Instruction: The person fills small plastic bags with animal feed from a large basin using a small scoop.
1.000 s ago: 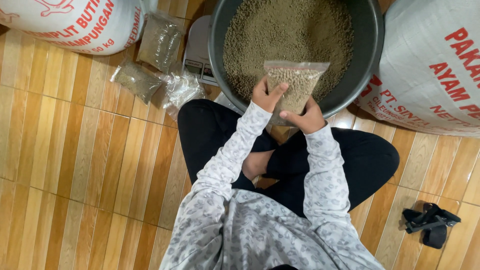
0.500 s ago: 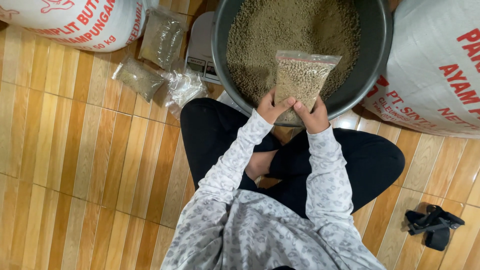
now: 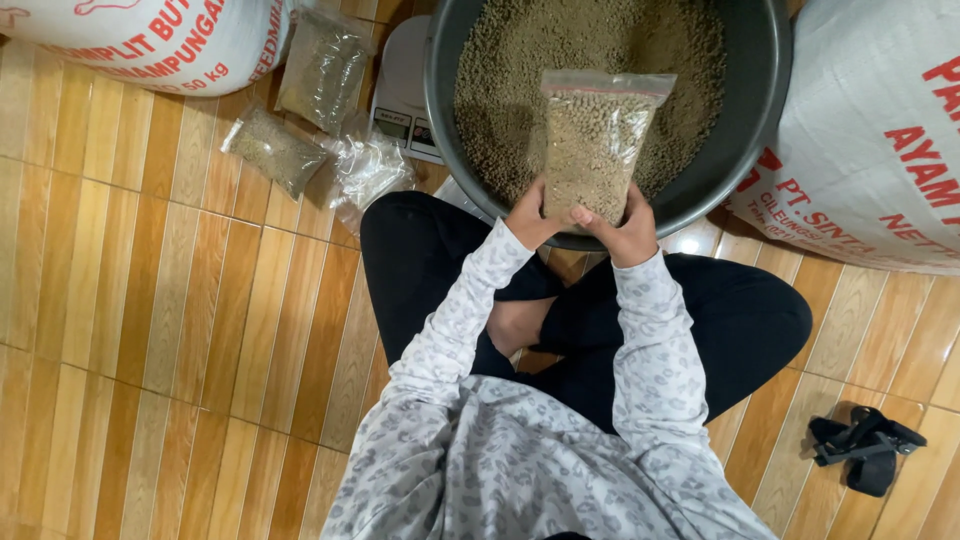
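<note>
Head view: left hand [image 3: 528, 215] and right hand [image 3: 630, 232] grip the base of a clear pellet-filled bag [image 3: 597, 145], fingers closed on it, upright over the grey basin [image 3: 745, 130] of pellets. Best held level, mouth up, above the basin so spills land inside.

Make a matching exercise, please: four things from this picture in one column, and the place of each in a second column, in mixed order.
Things:
1. clear bag of pellets
2. grey basin
3. black clip
4. white scale

Places:
A. on the wooden floor at the lower right, beside the person's knee
B. partly tucked under the basin's left rim
C. held upright by the left hand and right hand
D. between two big white sacks, in front of the crossed legs

Pairs: 1-C, 2-D, 3-A, 4-B
</note>
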